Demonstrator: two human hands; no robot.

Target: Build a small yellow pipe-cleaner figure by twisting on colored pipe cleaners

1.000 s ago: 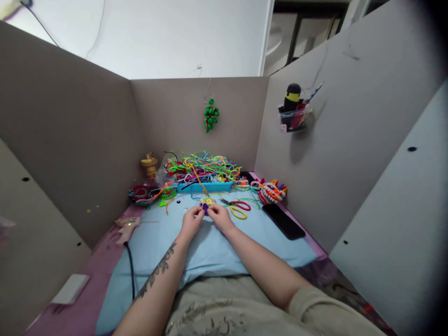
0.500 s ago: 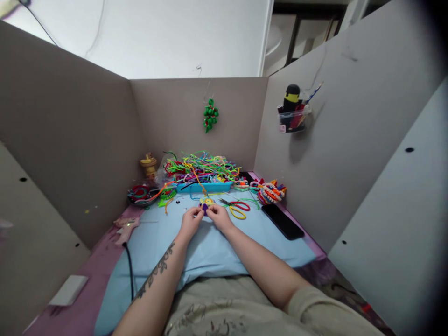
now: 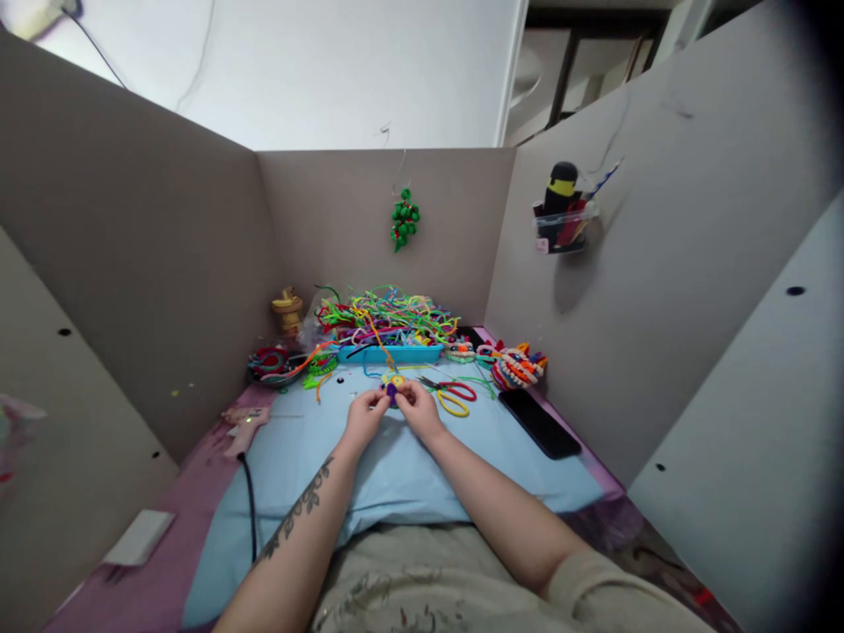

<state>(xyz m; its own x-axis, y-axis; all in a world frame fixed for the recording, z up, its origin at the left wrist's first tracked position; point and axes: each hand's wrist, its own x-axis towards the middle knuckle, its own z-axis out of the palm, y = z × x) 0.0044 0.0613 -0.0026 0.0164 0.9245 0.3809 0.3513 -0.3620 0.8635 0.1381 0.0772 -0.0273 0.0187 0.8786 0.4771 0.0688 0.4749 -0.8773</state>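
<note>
Between my hands is a small purple and yellow cord piece (image 3: 392, 389), partly covered by fingers. My left hand (image 3: 367, 417) pinches its left side with thumb and forefinger. On its other side, the fingertips of my right hand (image 3: 418, 410) pinch it too. Just right of my right hand lie scissors (image 3: 453, 396) with one red and one yellow handle loop, blades apart. Behind the piece stands a blue tray (image 3: 390, 354) heaped with colourful cords (image 3: 389, 315). An orange cord trails from the heap toward the piece.
A pink glue gun (image 3: 246, 431) with a black cable lies at left, near a white box (image 3: 140, 538). A black phone (image 3: 539, 424) lies at right, below bundled braided cords (image 3: 518, 365). Grey panels enclose three sides; a green ornament (image 3: 404, 220) hangs at the back.
The whole view has shifted slightly, so everything appears a little further right. Both hands still pinch the purple and yellow piece, with the purple part turned a little between the fingers.
</note>
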